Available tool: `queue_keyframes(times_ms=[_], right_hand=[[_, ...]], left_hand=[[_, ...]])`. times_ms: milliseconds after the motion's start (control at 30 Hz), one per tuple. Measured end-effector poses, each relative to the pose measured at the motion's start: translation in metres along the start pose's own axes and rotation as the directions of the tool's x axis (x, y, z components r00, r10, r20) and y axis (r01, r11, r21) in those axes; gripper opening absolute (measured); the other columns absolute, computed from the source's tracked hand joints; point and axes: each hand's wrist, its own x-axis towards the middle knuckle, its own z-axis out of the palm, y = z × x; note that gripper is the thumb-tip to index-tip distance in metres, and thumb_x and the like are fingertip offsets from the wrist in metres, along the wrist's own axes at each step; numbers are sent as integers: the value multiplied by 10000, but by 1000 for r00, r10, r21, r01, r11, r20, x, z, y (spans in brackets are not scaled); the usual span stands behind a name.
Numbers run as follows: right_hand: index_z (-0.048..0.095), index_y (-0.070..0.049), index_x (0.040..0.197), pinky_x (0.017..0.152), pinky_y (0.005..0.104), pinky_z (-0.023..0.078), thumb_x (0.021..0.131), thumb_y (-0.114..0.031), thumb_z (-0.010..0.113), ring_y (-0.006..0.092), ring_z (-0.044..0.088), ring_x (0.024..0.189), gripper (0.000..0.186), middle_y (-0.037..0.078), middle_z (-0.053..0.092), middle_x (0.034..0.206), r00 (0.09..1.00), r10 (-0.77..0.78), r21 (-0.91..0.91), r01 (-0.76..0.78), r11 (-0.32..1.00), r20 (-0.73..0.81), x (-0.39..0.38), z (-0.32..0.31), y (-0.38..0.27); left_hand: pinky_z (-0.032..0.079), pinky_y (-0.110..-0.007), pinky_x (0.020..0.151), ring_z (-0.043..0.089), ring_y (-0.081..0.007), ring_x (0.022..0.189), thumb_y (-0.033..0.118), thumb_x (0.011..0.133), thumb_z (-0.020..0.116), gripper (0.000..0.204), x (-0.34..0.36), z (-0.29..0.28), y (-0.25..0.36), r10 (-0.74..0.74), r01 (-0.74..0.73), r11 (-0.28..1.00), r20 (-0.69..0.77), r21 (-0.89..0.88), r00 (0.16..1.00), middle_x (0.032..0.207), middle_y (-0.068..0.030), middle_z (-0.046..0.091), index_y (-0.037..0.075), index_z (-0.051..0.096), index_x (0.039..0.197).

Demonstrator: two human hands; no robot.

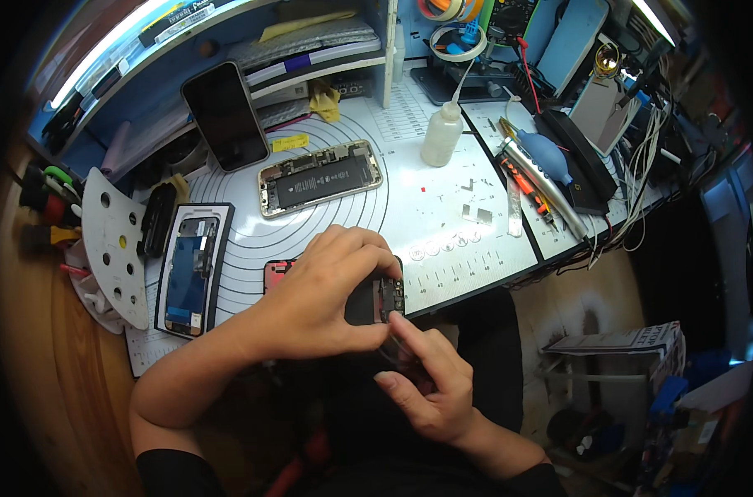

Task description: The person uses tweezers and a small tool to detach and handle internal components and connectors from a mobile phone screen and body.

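Note:
At the table's near edge, an opened phone [386, 300] with small parts bared at its right end lies under my left hand [323, 290]. The fingers of that hand reach over its far edge and the thumb bends along its near side, so the hand grips it and hides its middle. A red patch shows at the phone's left end. My right hand [434, 381] is close by on the near side, its index fingertip at the phone's lower right corner and its thumb apart. Beyond them lies another opened phone [323, 180] with a black battery.
A boxed phone screen [190, 269] lies left, beside a white holed tool rack [111, 240]. A dark phone [226, 116] leans at the back shelf. Rightward are a squeeze bottle [442, 137], metal plates [477, 214], a screwdriver [526, 182], a blue air blower [542, 156] and loose cables.

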Motion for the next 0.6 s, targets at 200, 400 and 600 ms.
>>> queue_keyframes(times_ms=[200,400,600], right_hand=[[750,28,1324,679,281,541,1049,-4,704,155,654,800,280,108,666,1062,992,-72,-234,47,971,-102,7,-35,6],[776,21,1176,651,287,573,979,27,778,175,726,799,197,131,720,1036,993,101,-153,-109,982,-57,0,-35,5],[778,30,1153,656,286,573,972,16,790,176,725,797,182,133,741,1018,991,123,-107,-128,986,-54,-4,-29,10]], left_hand=[[448,-447,1098,567,-349,1237,186,729,880,532,-1,2,0,11,-11,1000,-27,1,1000,1312,-138,620,73,679,1208],[446,-445,1090,569,-350,1229,171,729,873,526,-2,4,1,19,-18,999,-31,31,999,1312,-139,621,68,677,1206],[451,-438,1072,573,-342,1209,156,733,869,512,-2,4,2,58,-58,998,-23,17,998,1300,-134,627,66,680,1201]])
